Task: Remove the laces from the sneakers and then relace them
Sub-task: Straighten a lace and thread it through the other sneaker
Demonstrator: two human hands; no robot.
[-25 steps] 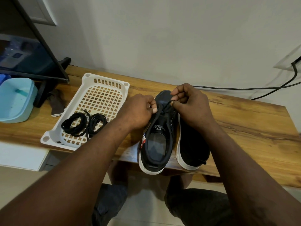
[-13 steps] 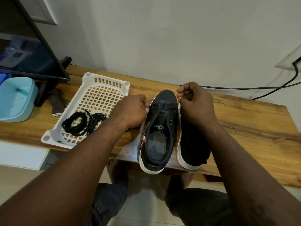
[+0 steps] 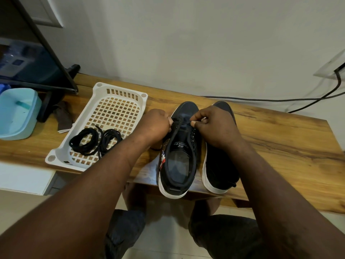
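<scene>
A wooden table (image 3: 280,146) is seen from above, with two black, white-soled sneakers set side by side at its near edge, toes pointing away. The open sneaker (image 3: 177,165), its insole visible, is being worked on; the second sneaker (image 3: 220,165) lies just beside it on the right. The left hand (image 3: 155,126) is curled closed against the left side of the toe-end eyelets, and a black lace (image 3: 176,126) appears to be gripped in it, though the grip itself is hidden. The right hand (image 3: 214,126) is held over the right eyelets with thumb and forefinger pinched together, apparently on the lace's other end; the remaining fingers are curled. Half a second ago the hands had been drawn apart, the right one lifted towards the toe; they have now been brought back in over the lowest eyelets, much as they were a second ago. From this it is judged that the lace has been pulled through the first pair of holes and evened, and that relacing is only beginning, with the upper eyelets not yet threaded. To the left, two coils of black lace (image 3: 93,141) lie in a white lattice basket (image 3: 97,90). A pale blue container (image 3: 16,113) sits at the far left, and a black cable (image 3: 261,100) runs along the wall.
</scene>
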